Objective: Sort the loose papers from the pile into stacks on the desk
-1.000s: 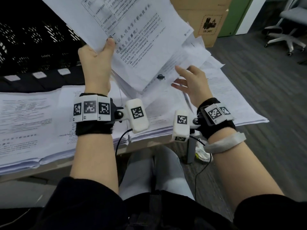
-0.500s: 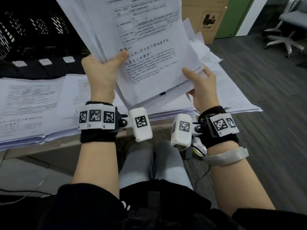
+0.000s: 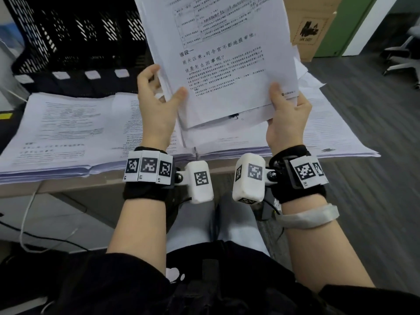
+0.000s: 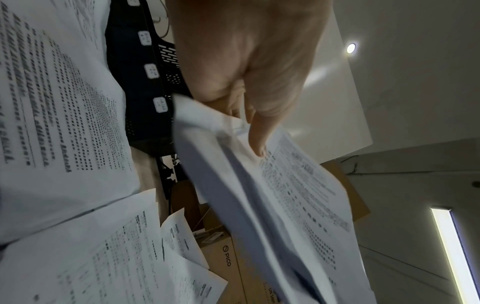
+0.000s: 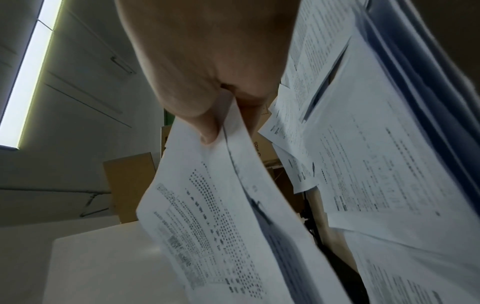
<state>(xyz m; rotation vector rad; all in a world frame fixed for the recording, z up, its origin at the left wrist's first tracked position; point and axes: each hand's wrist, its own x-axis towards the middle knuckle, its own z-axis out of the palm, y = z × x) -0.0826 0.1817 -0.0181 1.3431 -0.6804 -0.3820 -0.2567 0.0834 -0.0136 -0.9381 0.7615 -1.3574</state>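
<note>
Head view: I see both hands raised above the tabletop [image 3: 68, 189], holding one sheaf of printed papers [image 3: 227, 64] upright and tilted toward the camera. The left hand [image 3: 156, 110] pinches the sheaf's lower left edge, thumb on the front sheet, fingers curled behind. The right hand [image 3: 287, 119] pinches the lower right corner, thumb on the front sheet; my right wrist view confirms the thumb [image 5: 205, 131] pressed on the paper with sheets fanning out below it. In my left wrist view the thumb [image 4: 259, 142] lies along the printed face. Below the sheaf, thick stacks of paper [image 3: 68, 137] cover the tabletop left and right, lying flat. A black mesh tray [image 3: 75, 35] stands behind the left stack. A cardboard box [image 3: 311, 26] stands beyond the sheaf.
</note>
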